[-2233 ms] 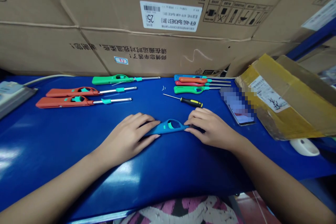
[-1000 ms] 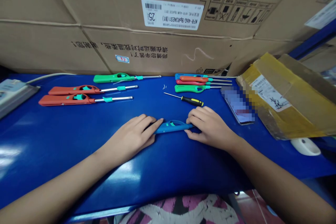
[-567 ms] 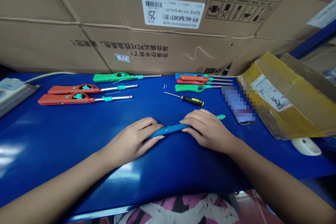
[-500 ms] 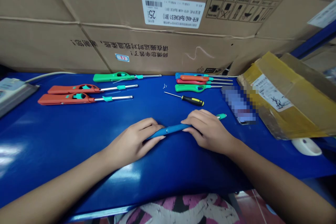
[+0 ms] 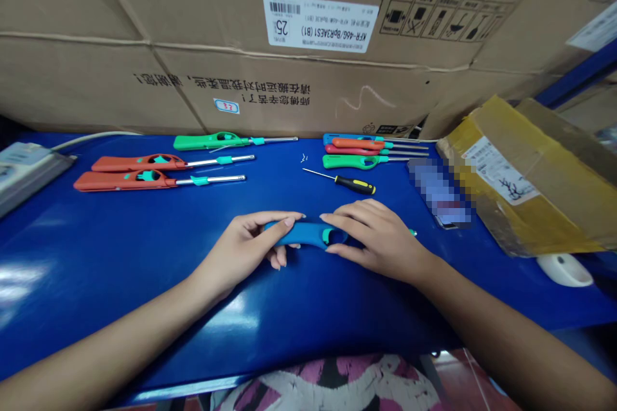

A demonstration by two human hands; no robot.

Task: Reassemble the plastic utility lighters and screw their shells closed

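Observation:
A blue long-nosed lighter [image 5: 303, 234] with a teal trigger lies across the middle of the blue table [image 5: 144, 237]. My left hand [image 5: 245, 247] grips its handle end, thumb on top and fingers curled under. My right hand [image 5: 376, 237] covers the trigger end with fingers closed round it; the metal nozzle is hidden under that hand, except a small tip at the right. A black-and-yellow screwdriver [image 5: 354, 185] lies just beyond my right hand.
Two orange lighters [image 5: 130, 172] and a green lighter [image 5: 212, 140] lie at the back left. A pile of lighters [image 5: 359, 151] sits at the back right beside a phone [image 5: 438, 192]. Cardboard boxes [image 5: 289, 38] wall the back; a taped parcel [image 5: 525, 173] and white mouse [image 5: 563, 268] are right.
Both hands have rolled the blue lighter about its length: the trigger side showed, then the plain back, and now the trigger side again. The lighter has shifted slightly left.

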